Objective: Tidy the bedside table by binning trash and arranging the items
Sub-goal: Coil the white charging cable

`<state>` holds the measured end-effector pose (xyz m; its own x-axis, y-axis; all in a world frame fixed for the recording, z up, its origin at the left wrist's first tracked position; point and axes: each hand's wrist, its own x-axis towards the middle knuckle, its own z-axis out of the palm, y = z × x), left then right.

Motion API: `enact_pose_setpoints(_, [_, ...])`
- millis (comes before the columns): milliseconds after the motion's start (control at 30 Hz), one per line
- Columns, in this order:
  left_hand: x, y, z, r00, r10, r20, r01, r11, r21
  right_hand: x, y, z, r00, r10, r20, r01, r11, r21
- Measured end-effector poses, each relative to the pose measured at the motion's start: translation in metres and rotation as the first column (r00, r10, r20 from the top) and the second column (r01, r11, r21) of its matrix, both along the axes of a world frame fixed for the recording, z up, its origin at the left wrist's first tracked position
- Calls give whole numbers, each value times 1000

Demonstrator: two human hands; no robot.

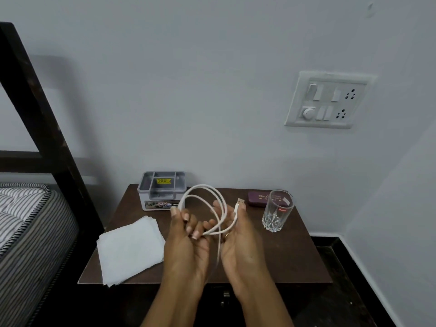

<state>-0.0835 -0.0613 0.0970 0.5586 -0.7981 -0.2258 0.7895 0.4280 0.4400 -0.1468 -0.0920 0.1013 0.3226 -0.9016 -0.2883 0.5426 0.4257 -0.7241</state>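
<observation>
A white charging cable [204, 190] is coiled in loops above the dark wooden bedside table [295, 256]. My left hand [188, 237] pinches one side of the loops between thumb and fingers. My right hand [238, 234] holds the other side, with the cable's USB plug [240, 203] sticking up by its thumb. A stack of white tissues [131, 249] lies on the table's left part. A grey compartment organiser [162, 188] stands at the back left. A clear drinking glass [278, 211] stands upright at the right, with a maroon case [258, 198] behind it.
A bed with a striped mattress [28, 223] and dark frame [47, 128] stands to the left of the table. A switch and socket panel [328, 100] is on the wall at the upper right. The wall corner and dark floor [335, 267] lie to the right.
</observation>
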Motion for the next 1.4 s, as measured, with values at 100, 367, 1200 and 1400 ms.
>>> enact_pose_setpoints(100, [0, 1, 2, 973, -127, 193, 97, 983, 158, -5, -4, 1, 959, -39, -282, -13, 983, -183])
enact_pose_setpoints(367, [4, 13, 11, 908, -349, 233, 297, 926, 233, -21, -4, 4, 933, -111, -343, -14, 939, -342])
enact_pose_setpoints(1200, [24, 23, -3, 527, -610, 591, 281, 782, 557, -42, -11, 2, 783, 27, -621, -446, 720, -531])
enact_pose_setpoints(1400, [24, 26, -6, 464, -707, 534, 397, 705, 588, -45, -12, -2, 702, 94, -706, -582, 646, -493])
